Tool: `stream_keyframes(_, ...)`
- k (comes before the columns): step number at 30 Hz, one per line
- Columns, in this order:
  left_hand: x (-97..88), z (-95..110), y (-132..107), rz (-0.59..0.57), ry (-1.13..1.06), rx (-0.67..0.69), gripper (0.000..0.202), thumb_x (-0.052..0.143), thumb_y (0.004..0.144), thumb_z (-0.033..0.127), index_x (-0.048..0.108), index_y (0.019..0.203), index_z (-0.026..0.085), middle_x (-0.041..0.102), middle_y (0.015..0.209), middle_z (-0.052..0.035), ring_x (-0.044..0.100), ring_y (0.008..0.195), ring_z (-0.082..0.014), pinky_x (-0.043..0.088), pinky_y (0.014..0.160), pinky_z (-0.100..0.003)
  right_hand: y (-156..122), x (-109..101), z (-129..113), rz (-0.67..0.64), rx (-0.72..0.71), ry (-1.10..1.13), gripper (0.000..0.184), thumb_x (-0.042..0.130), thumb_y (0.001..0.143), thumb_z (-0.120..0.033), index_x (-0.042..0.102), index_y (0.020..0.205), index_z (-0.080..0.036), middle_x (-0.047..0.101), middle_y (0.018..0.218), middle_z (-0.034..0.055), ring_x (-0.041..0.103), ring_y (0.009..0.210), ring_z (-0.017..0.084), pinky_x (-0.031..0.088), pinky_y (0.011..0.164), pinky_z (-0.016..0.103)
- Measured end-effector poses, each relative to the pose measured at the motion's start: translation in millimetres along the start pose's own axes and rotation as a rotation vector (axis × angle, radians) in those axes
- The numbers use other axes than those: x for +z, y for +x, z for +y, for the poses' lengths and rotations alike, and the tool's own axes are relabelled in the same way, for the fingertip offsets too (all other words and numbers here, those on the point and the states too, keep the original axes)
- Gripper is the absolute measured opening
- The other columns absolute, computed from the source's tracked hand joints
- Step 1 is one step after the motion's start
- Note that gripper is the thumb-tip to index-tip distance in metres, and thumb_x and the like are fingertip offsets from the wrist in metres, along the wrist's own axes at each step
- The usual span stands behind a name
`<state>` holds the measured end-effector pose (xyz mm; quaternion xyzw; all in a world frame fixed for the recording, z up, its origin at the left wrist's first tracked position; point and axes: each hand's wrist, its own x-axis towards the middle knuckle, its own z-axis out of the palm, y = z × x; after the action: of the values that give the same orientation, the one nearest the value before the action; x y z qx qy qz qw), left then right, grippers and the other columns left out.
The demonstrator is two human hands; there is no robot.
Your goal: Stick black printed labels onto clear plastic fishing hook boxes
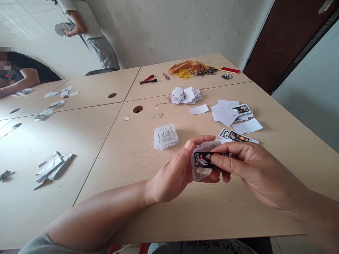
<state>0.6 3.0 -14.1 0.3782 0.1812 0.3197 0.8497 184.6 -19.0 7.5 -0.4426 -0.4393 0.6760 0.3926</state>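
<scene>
A small clear plastic box (196,175) rests in my left hand (176,169), with the fingers wrapped round its back and side. My right hand (246,165) pinches a black printed label (202,159) between thumb and fingers, and the label lies across the face of the box. Small metal pieces show dimly through the plastic below it. Left of my hands, a short stack of clear boxes (166,136) holds fish hooks in rows. Beyond my right hand are loose black printed labels (242,137) and a heap of white paper slips (225,114).
Farther back are a white card stack (182,95), red-handled pliers (148,79) and a bundle of orange cords (193,67). A cable hole (138,109) opens in the table. Silvery packets (54,167) lie left. One person (90,31) stands behind; another (26,72) sits far left.
</scene>
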Motion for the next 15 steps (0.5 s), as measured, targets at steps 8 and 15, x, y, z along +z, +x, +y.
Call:
stream_keyframes(8,-1.4,2.3,-1.0,0.019,0.074,-0.023,0.041,0.062,0.097,0.055,0.057,0.129,0.030,0.065,0.107,-0.0021,0.064,0.088,-0.0173,0.050,0.094,-0.046,3.3,-1.1,-1.5,0.006,0.015,0.006,0.019,0.080,0.084,-0.042,0.082,0.081,-0.024,0.073,0.077,0.0012,0.062,0.063,0.010,0.050,0.058,0.025)
stream_keyframes(15,-1.3,11.4,-3.5,-0.005,0.338,0.009,0.061,0.067,0.092,0.011,0.033,0.137,0.034,0.058,0.106,-0.0005,0.061,0.092,-0.0146,0.050,0.086,-0.034,1.5,-7.0,-2.7,-0.054,0.020,0.021,0.019,0.077,0.088,-0.044,0.082,0.087,-0.026,0.076,0.087,0.0018,0.067,0.075,0.012,0.049,0.061,0.022)
